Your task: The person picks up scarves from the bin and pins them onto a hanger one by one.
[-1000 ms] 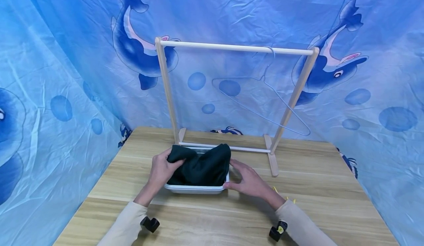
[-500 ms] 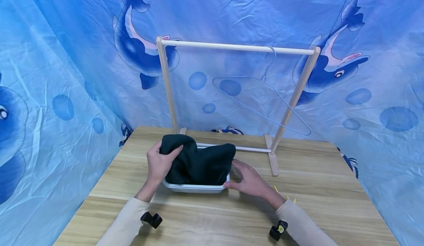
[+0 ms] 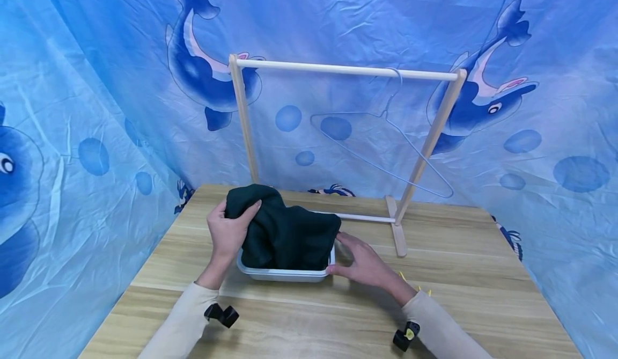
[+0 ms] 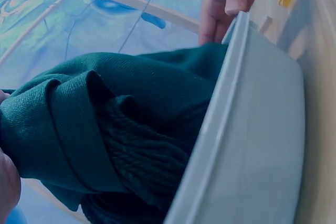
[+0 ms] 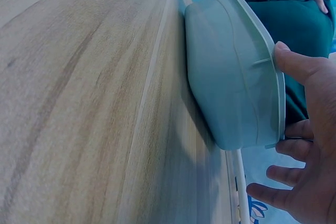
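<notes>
A dark green scarf [image 3: 289, 235] with a fringe lies bunched in a pale plastic tub [image 3: 288, 275], one end raised over the tub's left side. My left hand [image 3: 230, 231] grips that raised end, thumb on the near face. In the left wrist view the scarf [image 4: 131, 87] folds over near the hand, and its corded fringe hangs close to the tub rim [image 4: 215, 114]. My right hand [image 3: 359, 262] holds the tub's right end. In the right wrist view its thumb [image 5: 291, 60] presses the rim, with the index finger at the scarf's edge.
Behind the tub stands a wooden garment rack [image 3: 441, 117] with a white top rail. A thin wire hanger [image 3: 381, 113] hangs from the rail's right part. Small yellow pieces [image 3: 402, 276] lie beside my right wrist. A blue dolphin-print curtain [image 3: 309, 15] encloses the table [image 3: 473, 273].
My left hand has moved up and to the left, pulling the scarf end higher over the tub's left side. The right hand stays at the tub's right end.
</notes>
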A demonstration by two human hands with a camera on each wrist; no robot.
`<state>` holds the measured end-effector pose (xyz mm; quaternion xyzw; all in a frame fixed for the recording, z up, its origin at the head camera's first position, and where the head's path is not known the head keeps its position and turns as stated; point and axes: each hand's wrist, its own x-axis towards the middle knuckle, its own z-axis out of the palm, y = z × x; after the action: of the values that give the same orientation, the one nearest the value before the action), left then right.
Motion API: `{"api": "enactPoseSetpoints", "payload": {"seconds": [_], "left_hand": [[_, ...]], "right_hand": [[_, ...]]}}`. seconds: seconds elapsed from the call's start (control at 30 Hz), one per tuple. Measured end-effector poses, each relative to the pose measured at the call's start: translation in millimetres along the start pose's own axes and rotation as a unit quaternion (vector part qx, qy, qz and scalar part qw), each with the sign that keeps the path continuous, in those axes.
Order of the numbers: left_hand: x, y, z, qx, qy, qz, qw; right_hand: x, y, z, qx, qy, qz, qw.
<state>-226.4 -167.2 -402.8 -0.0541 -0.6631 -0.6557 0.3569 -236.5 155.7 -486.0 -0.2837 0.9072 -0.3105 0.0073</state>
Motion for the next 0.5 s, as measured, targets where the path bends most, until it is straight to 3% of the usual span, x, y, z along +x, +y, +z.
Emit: {"api": "enactPoseSetpoints", "payload": {"seconds": [0.17,0.5], "left_hand": [[5.5,-3.3,2.1,-0.015,0.001,0.02,0.9997],[16.1,8.2,4.6,-0.027,0.011,0.054,0.9981]], "right_hand": [[0.0,0,0,-0.003,0.001,-0.002,1.0],[0.1,-2,-2,-0.01,0.013,-0.018,0.9997]]}}
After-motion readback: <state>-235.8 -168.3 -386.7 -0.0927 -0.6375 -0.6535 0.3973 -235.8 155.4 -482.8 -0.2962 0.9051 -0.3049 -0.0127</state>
